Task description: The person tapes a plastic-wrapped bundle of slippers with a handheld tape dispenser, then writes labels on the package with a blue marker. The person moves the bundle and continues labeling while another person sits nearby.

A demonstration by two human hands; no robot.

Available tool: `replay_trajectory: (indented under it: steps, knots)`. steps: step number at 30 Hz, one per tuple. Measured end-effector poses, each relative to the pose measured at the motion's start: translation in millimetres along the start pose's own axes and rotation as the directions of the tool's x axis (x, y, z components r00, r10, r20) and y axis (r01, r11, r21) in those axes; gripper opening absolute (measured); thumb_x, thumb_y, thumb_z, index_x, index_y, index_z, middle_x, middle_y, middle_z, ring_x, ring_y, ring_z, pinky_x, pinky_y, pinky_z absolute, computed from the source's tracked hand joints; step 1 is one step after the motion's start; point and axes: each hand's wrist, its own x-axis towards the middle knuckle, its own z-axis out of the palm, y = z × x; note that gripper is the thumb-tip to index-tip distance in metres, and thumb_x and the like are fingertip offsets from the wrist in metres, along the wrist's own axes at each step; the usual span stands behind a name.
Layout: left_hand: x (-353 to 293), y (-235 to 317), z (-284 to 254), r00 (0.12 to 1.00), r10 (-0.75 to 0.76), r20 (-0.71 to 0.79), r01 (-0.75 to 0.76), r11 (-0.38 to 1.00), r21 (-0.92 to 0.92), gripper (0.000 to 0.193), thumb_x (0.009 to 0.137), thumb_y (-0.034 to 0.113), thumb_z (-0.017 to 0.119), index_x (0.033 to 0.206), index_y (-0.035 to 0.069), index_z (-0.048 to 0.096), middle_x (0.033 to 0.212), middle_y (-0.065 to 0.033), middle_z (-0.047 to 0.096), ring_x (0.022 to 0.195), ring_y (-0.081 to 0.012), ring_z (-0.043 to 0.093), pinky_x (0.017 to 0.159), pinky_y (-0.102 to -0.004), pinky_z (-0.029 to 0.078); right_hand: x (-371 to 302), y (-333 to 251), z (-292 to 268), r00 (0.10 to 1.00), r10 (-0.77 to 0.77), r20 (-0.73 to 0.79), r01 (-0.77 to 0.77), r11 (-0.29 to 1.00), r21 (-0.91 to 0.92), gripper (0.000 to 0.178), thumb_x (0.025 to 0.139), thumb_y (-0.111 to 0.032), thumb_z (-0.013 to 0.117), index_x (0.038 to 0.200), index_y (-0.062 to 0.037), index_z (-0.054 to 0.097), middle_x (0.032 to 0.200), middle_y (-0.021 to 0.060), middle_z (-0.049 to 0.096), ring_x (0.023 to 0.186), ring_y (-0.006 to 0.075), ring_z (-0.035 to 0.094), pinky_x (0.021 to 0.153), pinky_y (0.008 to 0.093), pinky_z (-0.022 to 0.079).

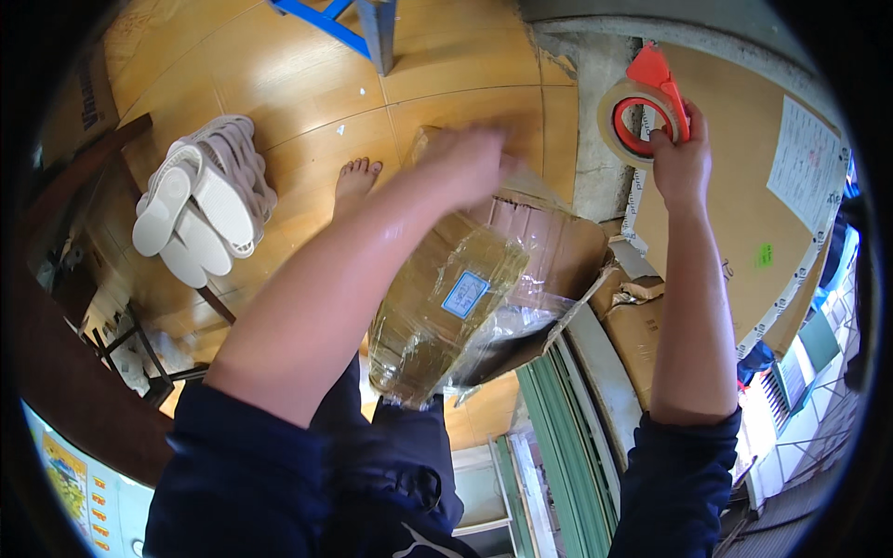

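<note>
Cardboard box, wrapped in glossy tape, sits beneath the left hand, whose blurred fingers hide part of its far end; how far they are bent, or whether they grip anything, cannot be told. The right hand has its fingers curled firmly around a red tape dispenser carrying a roll of tape. Left of the left fingers is a bare foot; farther left, pale slippers. Well beyond those fingers stands a blue metal frame.
</note>
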Motion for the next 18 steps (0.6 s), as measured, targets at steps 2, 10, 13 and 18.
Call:
replay_trajectory:
  steps: [2,10,13,18]
  knots:
    - [-39,-3,36,0.973,0.049,0.225,-0.082,0.987,0.136,0.056,0.102,0.044,0.050,0.136,0.000,0.058,0.131,-0.0209,0.064,0.122,-0.0364,0.061,0.104,-0.0456,0.046,-20,22,28,1.000,0.018,-0.025,-0.017,0.998,0.062,0.062,0.081,-0.004,0.067,0.141,-0.0080,0.050,0.118,0.0216,0.068,0.108,0.0351,0.068,0.092,0.0409,0.054]
    - [-63,-14,64,0.988,0.091,0.122,-0.117,0.969,0.218,0.057,0.103,0.050,0.046,0.125,0.001,0.064,0.132,-0.0170,0.062,0.134,-0.0355,0.049,0.112,-0.0501,0.036,-77,53,27,0.952,0.171,0.253,-0.130,0.977,-0.170,0.060,0.079,-0.008,0.070,0.137,-0.0070,0.051,0.113,0.0235,0.069,0.106,0.0398,0.068,0.092,0.0447,0.055]
    - [-61,-21,79,0.987,0.149,-0.062,-0.133,0.968,0.215,0.047,0.099,0.049,0.053,0.108,0.005,0.068,0.119,-0.0116,0.065,0.120,-0.0323,0.055,0.105,-0.0470,0.040,-67,53,18,0.986,0.115,-0.122,-0.097,0.985,0.144,0.061,0.080,-0.011,0.072,0.137,-0.0033,0.050,0.118,0.0245,0.067,0.106,0.0411,0.067,0.092,0.0465,0.054]
    - [-53,-45,113,0.905,0.261,-0.335,-0.217,0.962,0.164,0.033,0.092,0.041,0.065,0.092,0.009,0.068,0.104,-0.0051,0.067,0.104,-0.0289,0.058,0.093,-0.0435,0.045,-99,74,53,0.934,0.246,0.259,-0.127,0.906,-0.404,0.060,0.081,-0.007,0.069,0.137,-0.0066,0.050,0.116,0.0246,0.068,0.110,0.0417,0.066,0.093,0.0482,0.053]
